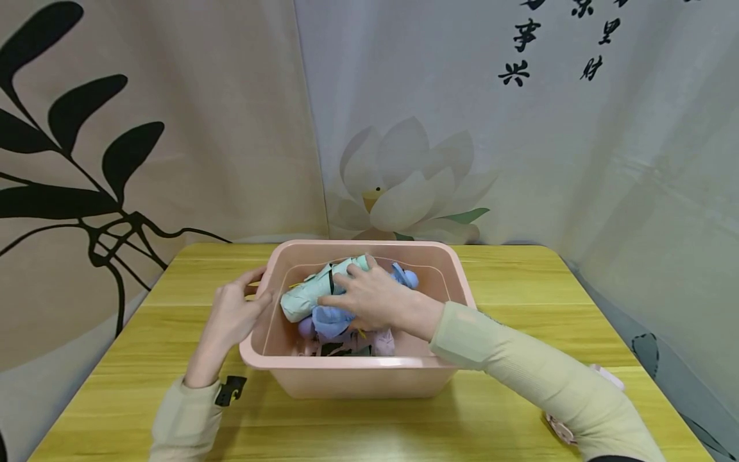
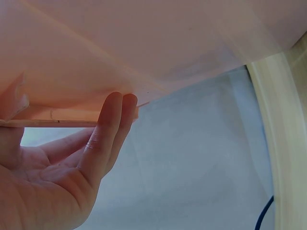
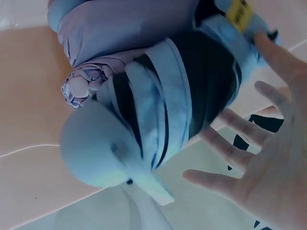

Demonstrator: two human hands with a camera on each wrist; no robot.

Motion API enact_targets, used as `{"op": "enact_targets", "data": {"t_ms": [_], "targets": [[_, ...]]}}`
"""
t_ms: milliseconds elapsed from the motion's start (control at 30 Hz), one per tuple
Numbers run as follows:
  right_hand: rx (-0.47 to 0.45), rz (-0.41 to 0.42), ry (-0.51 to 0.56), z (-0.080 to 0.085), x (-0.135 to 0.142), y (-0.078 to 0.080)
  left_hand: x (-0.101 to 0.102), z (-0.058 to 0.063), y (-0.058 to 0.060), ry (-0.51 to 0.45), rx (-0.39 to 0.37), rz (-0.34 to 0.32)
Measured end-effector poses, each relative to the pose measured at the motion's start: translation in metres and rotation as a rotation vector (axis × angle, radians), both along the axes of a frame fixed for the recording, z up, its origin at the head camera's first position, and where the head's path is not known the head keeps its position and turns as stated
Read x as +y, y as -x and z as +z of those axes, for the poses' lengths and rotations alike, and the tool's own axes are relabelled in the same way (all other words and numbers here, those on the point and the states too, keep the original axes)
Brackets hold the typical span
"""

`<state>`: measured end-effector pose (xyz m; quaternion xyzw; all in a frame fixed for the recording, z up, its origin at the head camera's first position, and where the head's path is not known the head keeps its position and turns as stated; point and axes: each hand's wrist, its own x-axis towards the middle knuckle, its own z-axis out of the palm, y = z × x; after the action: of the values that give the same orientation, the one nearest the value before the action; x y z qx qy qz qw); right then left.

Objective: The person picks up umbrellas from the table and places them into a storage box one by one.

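A pink plastic basin (image 1: 352,380) stands on the table with several folded umbrellas inside. My left hand (image 1: 237,311) holds its left rim, with fingers against the outer wall in the left wrist view. My right hand (image 1: 372,295) reaches into the basin, fingers spread over a rolled mint-green umbrella (image 1: 308,297). In the right wrist view, this umbrella (image 3: 163,96) shows pale-blue folds with black between them, a rounded handle end and a yellow tag. One fingertip is right at its tagged end. A lavender umbrella (image 3: 127,28) lies beside it. Blue fabric (image 1: 331,321) sits just below the right hand.
The wooden table (image 1: 144,359) extends around the basin. A small pink item (image 1: 560,430) is partly hidden under the right forearm, with another pale pink piece (image 1: 609,377) behind the sleeve. Printed curtains (image 1: 248,128) hang close behind the table.
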<state>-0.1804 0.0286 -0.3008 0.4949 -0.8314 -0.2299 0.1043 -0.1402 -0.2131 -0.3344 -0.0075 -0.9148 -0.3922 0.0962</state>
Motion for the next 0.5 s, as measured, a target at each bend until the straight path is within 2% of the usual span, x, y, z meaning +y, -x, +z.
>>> {"op": "enact_targets", "data": {"t_ms": [100, 333, 500], "targets": [[-0.018, -0.015, 0.003, 0.002, 0.003, 0.000, 0.000, 0.000, 0.000, 0.001, 0.005, 0.000], [0.028, -0.016, 0.095, 0.011, 0.017, -0.002, 0.001, 0.000, 0.000, 0.005, 0.005, -0.001], [-0.063, -0.091, 0.102, 0.028, 0.031, -0.006, 0.001, 0.000, 0.000, 0.008, 0.003, -0.001]]}}
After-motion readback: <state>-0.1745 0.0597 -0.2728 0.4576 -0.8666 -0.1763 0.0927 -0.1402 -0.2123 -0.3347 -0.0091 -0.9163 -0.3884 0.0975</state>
